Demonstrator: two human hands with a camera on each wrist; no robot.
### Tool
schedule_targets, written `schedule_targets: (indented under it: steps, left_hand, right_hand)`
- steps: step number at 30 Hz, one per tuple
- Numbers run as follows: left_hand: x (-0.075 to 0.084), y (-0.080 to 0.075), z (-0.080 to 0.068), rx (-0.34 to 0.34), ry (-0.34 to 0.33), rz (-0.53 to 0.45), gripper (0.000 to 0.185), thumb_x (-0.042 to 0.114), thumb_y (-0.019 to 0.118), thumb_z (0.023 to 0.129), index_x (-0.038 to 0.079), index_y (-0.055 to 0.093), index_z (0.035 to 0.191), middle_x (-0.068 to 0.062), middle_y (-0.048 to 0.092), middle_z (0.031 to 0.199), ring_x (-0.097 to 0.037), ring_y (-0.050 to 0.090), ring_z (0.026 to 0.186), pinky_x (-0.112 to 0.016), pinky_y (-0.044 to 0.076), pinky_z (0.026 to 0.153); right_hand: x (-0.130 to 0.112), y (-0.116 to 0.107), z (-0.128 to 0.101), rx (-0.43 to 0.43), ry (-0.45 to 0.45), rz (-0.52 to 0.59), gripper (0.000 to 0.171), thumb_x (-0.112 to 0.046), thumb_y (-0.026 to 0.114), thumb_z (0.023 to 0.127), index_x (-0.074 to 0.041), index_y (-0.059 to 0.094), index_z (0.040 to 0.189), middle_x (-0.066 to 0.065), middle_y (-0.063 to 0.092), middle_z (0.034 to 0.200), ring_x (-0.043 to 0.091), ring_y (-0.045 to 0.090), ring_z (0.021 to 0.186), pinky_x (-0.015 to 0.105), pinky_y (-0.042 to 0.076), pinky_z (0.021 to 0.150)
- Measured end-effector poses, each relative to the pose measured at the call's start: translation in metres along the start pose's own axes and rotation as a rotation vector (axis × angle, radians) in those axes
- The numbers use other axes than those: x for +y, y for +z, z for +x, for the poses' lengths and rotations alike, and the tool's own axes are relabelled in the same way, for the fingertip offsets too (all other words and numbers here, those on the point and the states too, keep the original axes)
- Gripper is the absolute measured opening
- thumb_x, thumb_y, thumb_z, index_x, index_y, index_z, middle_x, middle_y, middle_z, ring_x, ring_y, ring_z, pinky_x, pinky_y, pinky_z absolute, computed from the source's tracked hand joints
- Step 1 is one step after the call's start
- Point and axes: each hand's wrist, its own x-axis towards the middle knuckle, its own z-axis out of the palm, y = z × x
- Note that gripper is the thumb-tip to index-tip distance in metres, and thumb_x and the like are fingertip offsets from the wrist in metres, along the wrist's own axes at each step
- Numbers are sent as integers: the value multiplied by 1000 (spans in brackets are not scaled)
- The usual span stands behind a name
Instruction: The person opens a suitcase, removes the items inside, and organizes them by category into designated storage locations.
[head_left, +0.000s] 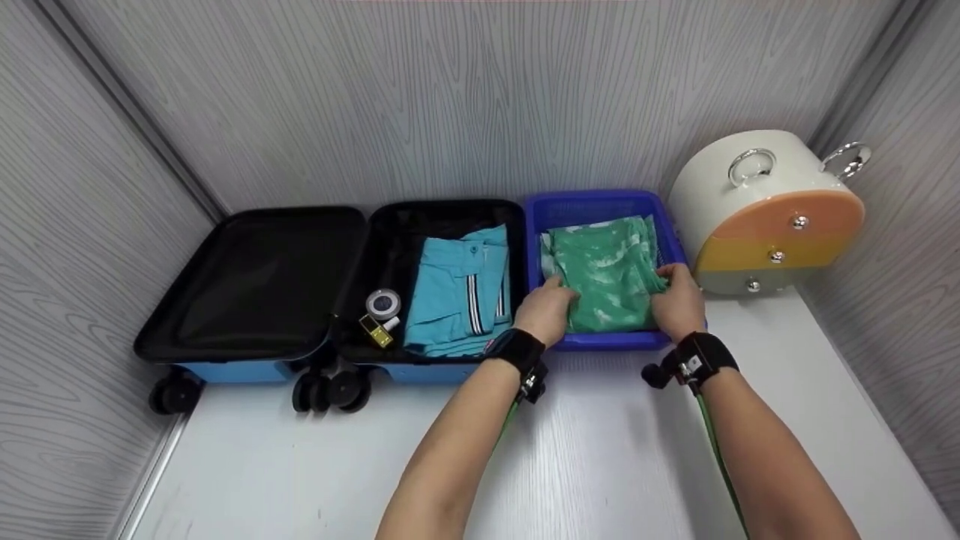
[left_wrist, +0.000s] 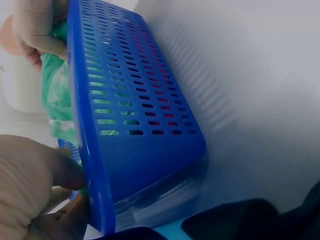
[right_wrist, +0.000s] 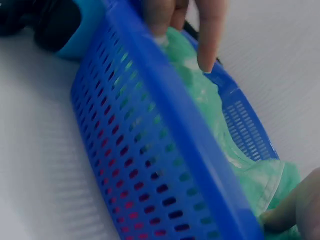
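A folded green garment (head_left: 609,271) lies in a blue perforated basket (head_left: 600,202) on the white table. My left hand (head_left: 549,306) grips the garment's left edge, fingers curled under the cloth. My right hand (head_left: 679,300) holds its right edge. In the left wrist view, my left hand (left_wrist: 32,192) sits inside the basket's rim (left_wrist: 85,150), with green cloth (left_wrist: 57,95) beyond it. In the right wrist view, my right hand's fingers (right_wrist: 295,212) press into the green cloth (right_wrist: 205,100) behind the basket wall (right_wrist: 150,150).
An open suitcase (head_left: 255,285) lies left of the basket. It holds a folded teal garment (head_left: 459,292), a tape roll (head_left: 383,304) and a small yellow item (head_left: 375,331). A round white, orange and yellow drawer unit (head_left: 765,217) stands at the right. Grey walls enclose the table.
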Motion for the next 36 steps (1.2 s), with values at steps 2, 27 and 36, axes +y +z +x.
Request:
schedule_targets:
  steps: [2, 27, 36]
  left_hand:
    - [1, -1, -1, -35, 16, 54, 32, 1, 59, 102, 16, 75, 125, -8, 62, 137, -27, 62, 121, -36, 50, 101]
    - [-12, -3, -16, -245, 87, 196, 63, 51, 18, 111, 18, 57, 149, -4, 42, 160, -23, 20, 154, -41, 2, 126]
    - [-61, -21, -23, -9, 104, -220, 56, 43, 27, 113, 13, 42, 158, -10, 33, 164, -26, 18, 155, -38, 11, 125]
  right_hand:
    - [-2, 0, -1, -30, -6, -95, 49, 7, 42, 88, 5, 45, 137, 32, 55, 132, 42, 54, 108, 51, 44, 88]
    - [-15, 8, -9, -164, -151, -487, 39, -6, 39, 99, 5, 71, 118, 29, 69, 113, 49, 65, 102, 61, 52, 80]
    - [-21, 5, -10, -194, -92, -391, 47, -8, 36, 101, 7, 55, 141, 30, 57, 139, 49, 53, 127, 62, 43, 103]
